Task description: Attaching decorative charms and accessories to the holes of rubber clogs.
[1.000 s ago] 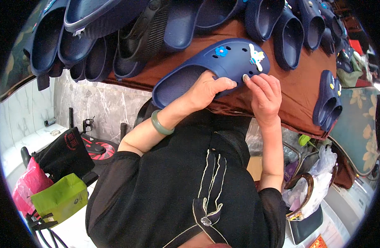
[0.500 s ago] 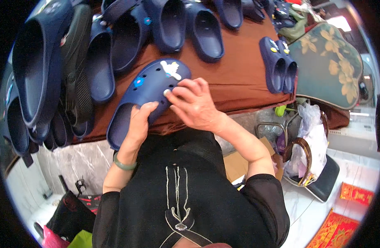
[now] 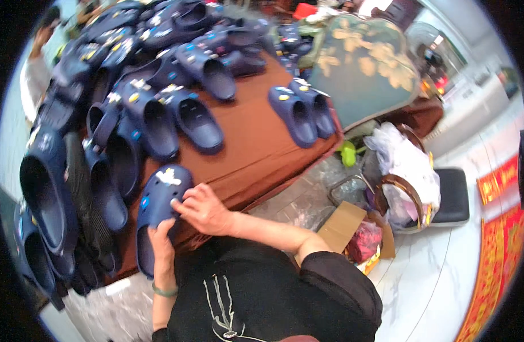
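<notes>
A navy blue clog (image 3: 159,196) with holes in its upper lies at the table's near edge. A white figure charm (image 3: 169,176) and a small blue charm (image 3: 144,203) sit on its upper. My left hand (image 3: 162,242) grips the clog by its near side, thumb on top; a green bangle (image 3: 165,292) circles that wrist. Bent over the upper, my right hand (image 3: 202,211) has its fingers pinched against the clog's right side. Something small and whitish shows at its fingertips; whether it is a charm or a nail I cannot tell.
Many navy clogs (image 3: 151,122) crowd the brown-covered table (image 3: 253,145) on the left and back. One pair (image 3: 302,117) stands near its right edge. A flowered chair back (image 3: 362,71), a cardboard box (image 3: 342,225) and a bag (image 3: 413,176) on a black stool are to the right.
The view has swung to the right and up, showing more of the table and floor. My hands remain on the clog in nearly the same pose.
</notes>
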Available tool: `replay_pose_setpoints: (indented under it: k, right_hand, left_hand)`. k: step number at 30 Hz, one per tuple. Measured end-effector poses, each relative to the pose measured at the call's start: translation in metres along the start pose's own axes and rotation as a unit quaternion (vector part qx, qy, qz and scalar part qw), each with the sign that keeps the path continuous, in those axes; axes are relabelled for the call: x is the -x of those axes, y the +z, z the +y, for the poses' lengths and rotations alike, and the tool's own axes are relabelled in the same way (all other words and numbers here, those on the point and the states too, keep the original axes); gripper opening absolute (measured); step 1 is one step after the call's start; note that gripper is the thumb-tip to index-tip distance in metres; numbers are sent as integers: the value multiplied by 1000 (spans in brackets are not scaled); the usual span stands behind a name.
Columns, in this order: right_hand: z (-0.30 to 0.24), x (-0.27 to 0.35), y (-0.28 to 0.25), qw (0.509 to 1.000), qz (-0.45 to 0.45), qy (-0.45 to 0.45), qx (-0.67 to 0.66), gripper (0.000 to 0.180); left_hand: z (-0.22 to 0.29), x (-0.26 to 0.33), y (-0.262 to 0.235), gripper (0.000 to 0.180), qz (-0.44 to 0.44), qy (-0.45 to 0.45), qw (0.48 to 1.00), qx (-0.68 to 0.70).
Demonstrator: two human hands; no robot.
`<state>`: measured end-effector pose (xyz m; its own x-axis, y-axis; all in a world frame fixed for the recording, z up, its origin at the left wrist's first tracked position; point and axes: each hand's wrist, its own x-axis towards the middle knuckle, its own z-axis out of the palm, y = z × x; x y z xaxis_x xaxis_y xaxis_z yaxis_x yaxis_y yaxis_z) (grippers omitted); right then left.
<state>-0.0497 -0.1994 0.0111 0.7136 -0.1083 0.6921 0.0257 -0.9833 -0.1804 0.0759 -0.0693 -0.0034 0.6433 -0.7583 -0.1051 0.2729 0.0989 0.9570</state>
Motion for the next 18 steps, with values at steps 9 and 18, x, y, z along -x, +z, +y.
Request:
replay_pose_setpoints:
  k: [9,18]
  right_hand:
    - [-25,27,-44,973,45,147,-173,71]
    - [-18,69,-62,923,124,285,-227,79]
  left_hand:
    - [18,28,49,47,-43,51,995,69]
    - [11,20,114,45,-369,3,926,-85]
